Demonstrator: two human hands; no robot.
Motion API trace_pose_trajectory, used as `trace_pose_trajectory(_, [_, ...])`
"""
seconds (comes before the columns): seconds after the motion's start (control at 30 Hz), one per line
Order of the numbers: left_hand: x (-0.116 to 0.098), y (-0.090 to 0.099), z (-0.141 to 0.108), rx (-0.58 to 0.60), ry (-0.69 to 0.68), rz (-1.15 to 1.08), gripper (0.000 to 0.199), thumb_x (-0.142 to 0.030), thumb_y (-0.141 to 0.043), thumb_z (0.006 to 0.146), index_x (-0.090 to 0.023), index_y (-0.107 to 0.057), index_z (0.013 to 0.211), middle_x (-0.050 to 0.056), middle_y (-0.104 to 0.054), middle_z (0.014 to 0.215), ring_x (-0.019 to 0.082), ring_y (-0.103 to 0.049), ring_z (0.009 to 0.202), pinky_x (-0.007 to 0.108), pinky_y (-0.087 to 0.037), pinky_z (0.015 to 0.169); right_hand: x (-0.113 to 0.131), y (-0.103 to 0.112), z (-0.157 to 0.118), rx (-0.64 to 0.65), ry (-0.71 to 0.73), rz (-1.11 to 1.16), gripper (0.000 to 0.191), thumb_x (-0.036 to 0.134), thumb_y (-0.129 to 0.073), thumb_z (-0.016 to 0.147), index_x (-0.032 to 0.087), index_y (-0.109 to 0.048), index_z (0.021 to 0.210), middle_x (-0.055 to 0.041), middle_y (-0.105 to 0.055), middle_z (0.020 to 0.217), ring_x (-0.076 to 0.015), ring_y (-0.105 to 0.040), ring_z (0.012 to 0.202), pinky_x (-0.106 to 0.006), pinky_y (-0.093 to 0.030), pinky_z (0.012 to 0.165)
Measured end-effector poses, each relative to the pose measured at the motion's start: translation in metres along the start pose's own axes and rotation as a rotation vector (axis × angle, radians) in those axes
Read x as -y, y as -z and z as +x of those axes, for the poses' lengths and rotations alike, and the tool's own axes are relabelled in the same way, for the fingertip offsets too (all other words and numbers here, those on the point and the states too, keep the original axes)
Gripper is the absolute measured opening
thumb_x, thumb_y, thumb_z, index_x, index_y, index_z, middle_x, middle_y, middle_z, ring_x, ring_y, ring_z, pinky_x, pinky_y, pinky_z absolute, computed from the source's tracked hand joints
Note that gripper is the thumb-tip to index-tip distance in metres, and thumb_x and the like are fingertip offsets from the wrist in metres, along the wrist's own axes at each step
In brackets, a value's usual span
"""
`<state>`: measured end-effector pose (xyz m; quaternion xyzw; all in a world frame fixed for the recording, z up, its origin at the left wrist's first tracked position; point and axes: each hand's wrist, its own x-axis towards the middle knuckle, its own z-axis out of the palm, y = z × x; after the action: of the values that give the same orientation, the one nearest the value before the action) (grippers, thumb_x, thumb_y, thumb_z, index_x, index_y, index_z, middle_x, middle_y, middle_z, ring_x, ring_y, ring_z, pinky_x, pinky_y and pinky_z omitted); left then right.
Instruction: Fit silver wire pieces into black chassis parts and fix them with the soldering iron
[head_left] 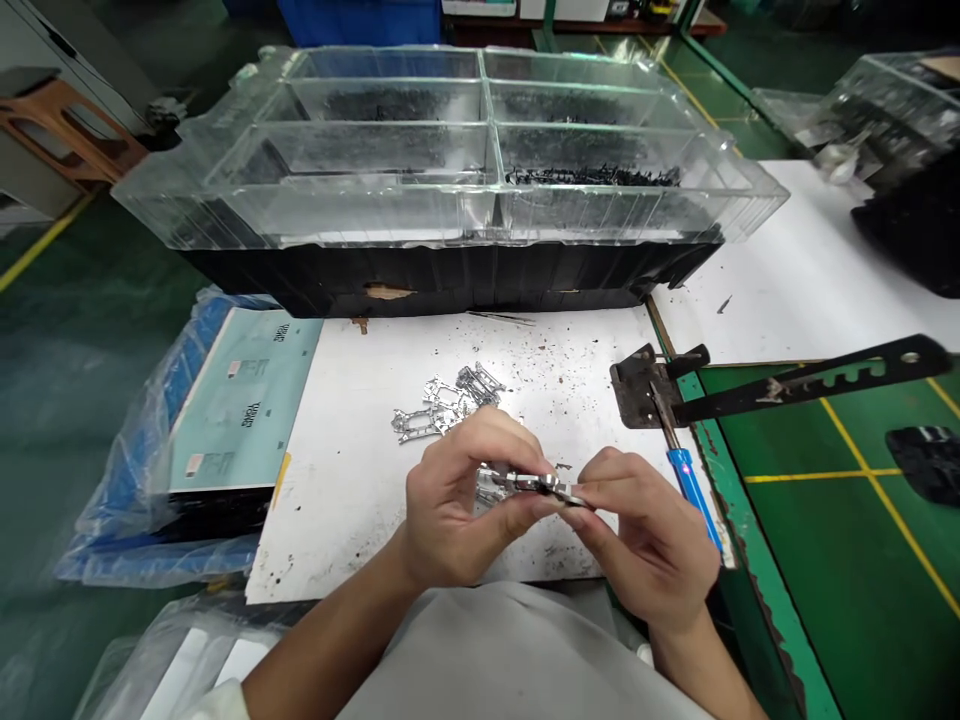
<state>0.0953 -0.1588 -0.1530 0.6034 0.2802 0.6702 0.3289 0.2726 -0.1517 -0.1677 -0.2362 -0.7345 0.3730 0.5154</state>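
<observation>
Between both hands, above the white work sheet [360,500], is a small silvery metal part [534,483]. My left hand [469,500] pinches one side of it between thumb and fingers. On the other side, my right hand [649,525] grips its end, also with thumb and fingertips closed; my fingers hide much of the part. Beyond my left hand lies a loose pile of similar silvery metal frames [450,400]. Right of my right hand, a blue-handled screwdriver [694,495] rests with its tip on a dark metal bracket [645,390].
A clear divided tray [487,190] with small dark parts stands on a black tray [450,280] at the back. Tweezers [502,318] lie before it. A blue bin lined with plastic [150,420] is at left. A slotted metal arm [810,385] juts right from the bracket.
</observation>
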Motion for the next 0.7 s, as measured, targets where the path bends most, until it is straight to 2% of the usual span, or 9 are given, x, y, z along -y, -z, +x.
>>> trace_pose_trajectory(0.23, [-0.008, 0.004, -0.006, 0.018, 0.004, -0.007, 0.017, -0.01, -0.069, 0.089, -0.015, -0.065, 0.104, 0.005, -0.064, 0.085, 0.017, -0.061, 0.079, 0.032, -0.052, 0.067, 0.004, -0.004, -0.002, -0.013, 0.028, -0.014, 0.036, -0.007, -0.067, 0.081, 0.015, -0.067, 0.11, -0.0054, -0.062, 0.084, -0.0175, -0.058, 0.072, -0.032, -0.047, 0.057])
trace_pose_trajectory(0.5, [-0.009, 0.009, -0.027, -0.12, 0.043, -0.057, 0.013, -0.014, -0.063, 0.094, -0.019, -0.062, 0.106, 0.003, -0.057, 0.085, 0.017, -0.056, 0.082, 0.034, -0.048, 0.073, 0.016, -0.022, 0.001, 0.026, 0.121, -0.15, 0.036, -0.009, -0.066, 0.08, 0.012, -0.066, 0.109, -0.0068, -0.061, 0.086, -0.017, -0.056, 0.073, -0.032, -0.045, 0.056])
trace_pose_trajectory(0.6, [-0.013, 0.012, -0.033, -0.194, 0.16, -0.107, 0.011, -0.017, -0.061, 0.096, -0.022, -0.061, 0.106, 0.002, -0.055, 0.087, 0.016, -0.054, 0.082, 0.032, -0.047, 0.072, 0.017, -0.029, 0.003, 0.029, 0.043, -0.107, 0.033, -0.007, -0.066, 0.082, 0.015, -0.066, 0.106, -0.0051, -0.062, 0.085, -0.0166, -0.057, 0.074, -0.031, -0.047, 0.058])
trace_pose_trajectory(0.7, [-0.02, 0.017, -0.033, -0.189, 0.207, -0.077, 0.011, -0.015, -0.062, 0.096, -0.022, -0.06, 0.105, 0.002, -0.057, 0.089, 0.015, -0.056, 0.082, 0.03, -0.048, 0.072, 0.014, -0.034, 0.003, -0.013, -0.111, -0.001, 0.026, -0.001, -0.067, 0.086, 0.02, -0.066, 0.101, -0.0034, -0.062, 0.084, -0.017, -0.059, 0.075, -0.032, -0.049, 0.061])
